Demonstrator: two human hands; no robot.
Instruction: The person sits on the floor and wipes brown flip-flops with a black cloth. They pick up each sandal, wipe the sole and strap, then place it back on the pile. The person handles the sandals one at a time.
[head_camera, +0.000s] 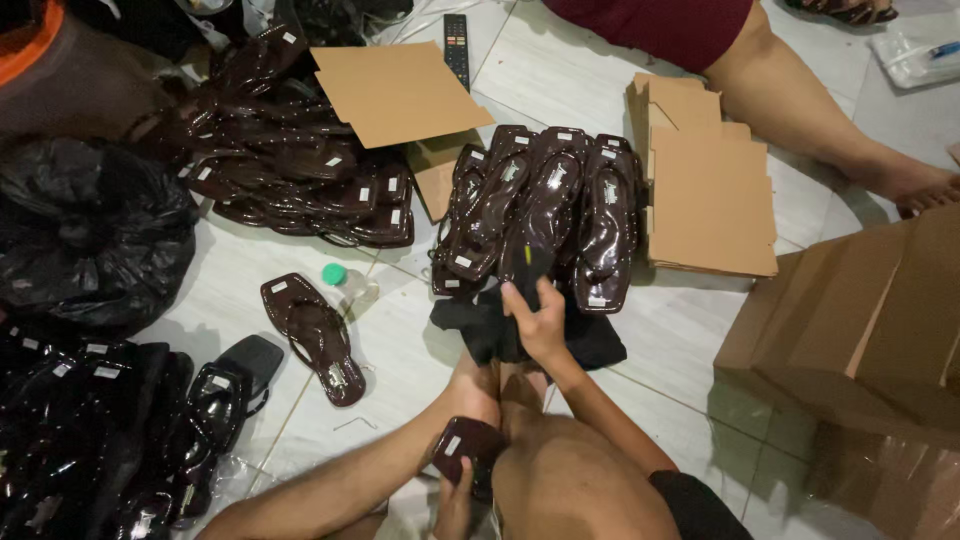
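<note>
My right hand (537, 318) reaches forward and its fingers curl into a black cloth (590, 340) that lies on the tiled floor. The cloth sits at the near end of a row of glossy dark brown sandals (545, 215). My left hand (455, 497) is low, beside my knee, shut on one dark brown sandal (466, 447) with a white sticker on its sole. My bare legs partly hide this hand and the sandal.
A heap of the same sandals (300, 160) lies at the back left, and more in plastic (90, 430) at the near left. A single sandal (315, 335), a green-capped bottle (345, 283), flat cardboard (710, 200), boxes (870, 330), a black bag (90, 235). Another person's leg (800, 100) at back right.
</note>
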